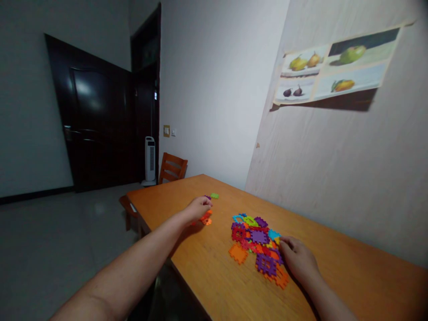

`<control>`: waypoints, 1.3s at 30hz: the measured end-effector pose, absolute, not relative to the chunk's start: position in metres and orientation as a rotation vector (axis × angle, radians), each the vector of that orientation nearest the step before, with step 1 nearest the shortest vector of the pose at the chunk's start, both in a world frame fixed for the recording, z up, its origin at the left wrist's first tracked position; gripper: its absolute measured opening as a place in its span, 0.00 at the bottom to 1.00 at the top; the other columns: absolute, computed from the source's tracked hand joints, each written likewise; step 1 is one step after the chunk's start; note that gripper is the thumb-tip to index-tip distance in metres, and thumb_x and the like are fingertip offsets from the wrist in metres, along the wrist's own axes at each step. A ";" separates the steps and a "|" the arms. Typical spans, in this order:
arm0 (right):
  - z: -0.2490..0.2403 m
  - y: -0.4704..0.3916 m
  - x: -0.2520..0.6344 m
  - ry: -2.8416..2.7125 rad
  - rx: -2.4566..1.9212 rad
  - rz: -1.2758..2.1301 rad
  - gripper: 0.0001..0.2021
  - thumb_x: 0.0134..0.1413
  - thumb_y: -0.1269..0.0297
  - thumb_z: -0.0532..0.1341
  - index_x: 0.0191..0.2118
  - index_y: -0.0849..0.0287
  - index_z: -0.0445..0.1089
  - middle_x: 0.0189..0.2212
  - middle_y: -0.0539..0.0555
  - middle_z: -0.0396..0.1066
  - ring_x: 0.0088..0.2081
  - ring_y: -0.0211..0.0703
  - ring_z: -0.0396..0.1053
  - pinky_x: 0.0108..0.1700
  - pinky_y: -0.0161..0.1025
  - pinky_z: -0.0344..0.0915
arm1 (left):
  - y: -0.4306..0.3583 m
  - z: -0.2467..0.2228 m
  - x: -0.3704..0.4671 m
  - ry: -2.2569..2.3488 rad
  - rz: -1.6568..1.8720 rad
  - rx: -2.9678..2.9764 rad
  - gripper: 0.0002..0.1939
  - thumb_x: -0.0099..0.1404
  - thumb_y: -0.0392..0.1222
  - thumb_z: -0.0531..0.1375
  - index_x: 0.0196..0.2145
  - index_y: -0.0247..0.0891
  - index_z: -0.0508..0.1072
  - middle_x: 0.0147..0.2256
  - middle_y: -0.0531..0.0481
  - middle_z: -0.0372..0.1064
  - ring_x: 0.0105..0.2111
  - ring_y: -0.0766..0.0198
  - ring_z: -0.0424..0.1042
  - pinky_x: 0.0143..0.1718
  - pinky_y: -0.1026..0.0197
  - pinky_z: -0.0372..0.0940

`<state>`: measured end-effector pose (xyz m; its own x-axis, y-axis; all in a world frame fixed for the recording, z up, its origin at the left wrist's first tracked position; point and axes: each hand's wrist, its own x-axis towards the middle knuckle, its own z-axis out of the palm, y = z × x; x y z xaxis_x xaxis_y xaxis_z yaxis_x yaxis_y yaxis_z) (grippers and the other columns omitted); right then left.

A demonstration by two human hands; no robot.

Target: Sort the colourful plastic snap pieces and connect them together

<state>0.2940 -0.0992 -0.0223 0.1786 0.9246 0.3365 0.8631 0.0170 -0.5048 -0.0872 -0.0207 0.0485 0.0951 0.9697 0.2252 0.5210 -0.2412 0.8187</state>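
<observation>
My left hand (pixel 199 208) is reached out over the far left part of the wooden table, its fingers curled together; what they hold, if anything, is hidden. Beside and under it lie orange pieces (pixel 207 218), with a green piece (pixel 215 195) just beyond. A loose heap of flat, notched foam-like pieces in purple (pixel 259 236), red, orange (pixel 238 253), green and blue spreads over the middle. At the heap's right edge is my right hand (pixel 296 256), fingers bent and closed near a small yellow piece (pixel 277 240); its grip is too small to make out.
The wooden table (pixel 334 258) runs along the wall, where a fruit poster (pixel 334 71) hangs. A wooden chair (pixel 173 167) stands past the far end. Farther back are a white tower heater (pixel 150 160) and a dark door (pixel 96 116).
</observation>
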 end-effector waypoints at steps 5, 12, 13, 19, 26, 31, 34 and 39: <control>-0.027 -0.095 0.299 -1.690 -1.835 0.131 0.23 0.59 0.51 0.50 0.46 0.57 0.77 0.48 0.58 0.77 0.50 0.51 0.73 0.51 0.43 0.66 | -0.031 0.043 -0.111 1.589 0.661 2.329 0.13 0.58 0.44 0.64 0.41 0.41 0.78 0.41 0.45 0.73 0.43 0.55 0.72 0.45 0.57 0.65; -0.026 -0.095 0.300 -1.700 -1.841 0.143 0.23 0.59 0.50 0.50 0.46 0.57 0.77 0.48 0.57 0.77 0.50 0.50 0.72 0.51 0.42 0.65 | -0.042 0.048 -0.104 1.669 0.223 2.557 0.18 0.65 0.50 0.57 0.50 0.50 0.76 0.60 0.43 0.63 0.64 0.44 0.56 0.61 0.41 0.53; -0.025 -0.095 0.299 -1.700 -1.849 0.138 0.23 0.59 0.50 0.50 0.46 0.57 0.77 0.48 0.57 0.77 0.51 0.50 0.72 0.51 0.41 0.65 | -0.041 0.048 -0.104 1.681 0.210 2.542 0.18 0.64 0.50 0.57 0.50 0.48 0.76 0.60 0.43 0.63 0.64 0.43 0.56 0.62 0.40 0.53; -0.022 -0.098 0.295 -1.704 -1.847 0.115 0.23 0.59 0.51 0.49 0.46 0.58 0.76 0.48 0.58 0.77 0.51 0.50 0.72 0.52 0.42 0.64 | -0.034 0.050 -0.099 1.742 0.147 2.409 0.19 0.61 0.51 0.60 0.48 0.44 0.73 0.67 0.42 0.53 0.69 0.42 0.44 0.65 0.34 0.43; -0.019 -0.101 0.292 -1.681 -1.831 0.128 0.22 0.58 0.52 0.51 0.44 0.57 0.78 0.46 0.57 0.77 0.49 0.50 0.73 0.50 0.41 0.65 | -0.037 0.061 -0.072 1.627 0.107 2.423 0.17 0.54 0.48 0.65 0.42 0.41 0.75 0.60 0.42 0.63 0.63 0.44 0.56 0.63 0.40 0.50; -0.020 -0.100 0.291 -1.693 -1.827 0.132 0.22 0.59 0.52 0.50 0.45 0.58 0.77 0.47 0.57 0.77 0.50 0.49 0.72 0.50 0.41 0.64 | -0.045 0.067 -0.050 1.550 0.133 2.491 0.16 0.49 0.48 0.67 0.36 0.39 0.75 0.47 0.44 0.69 0.50 0.50 0.67 0.51 0.53 0.61; -0.020 -0.100 0.291 -1.698 -1.836 0.133 0.22 0.60 0.52 0.50 0.46 0.58 0.77 0.48 0.57 0.77 0.50 0.49 0.72 0.51 0.40 0.64 | -0.049 0.067 -0.041 1.579 0.192 2.535 0.16 0.47 0.47 0.68 0.34 0.40 0.74 0.44 0.45 0.70 0.47 0.50 0.67 0.50 0.52 0.60; -0.017 -0.101 0.288 -1.699 -1.832 0.136 0.21 0.60 0.55 0.50 0.45 0.58 0.76 0.47 0.57 0.77 0.49 0.48 0.72 0.51 0.40 0.64 | -0.045 0.055 -0.034 1.569 0.377 2.396 0.11 0.49 0.40 0.65 0.32 0.42 0.71 0.31 0.50 0.69 0.35 0.56 0.67 0.40 0.57 0.59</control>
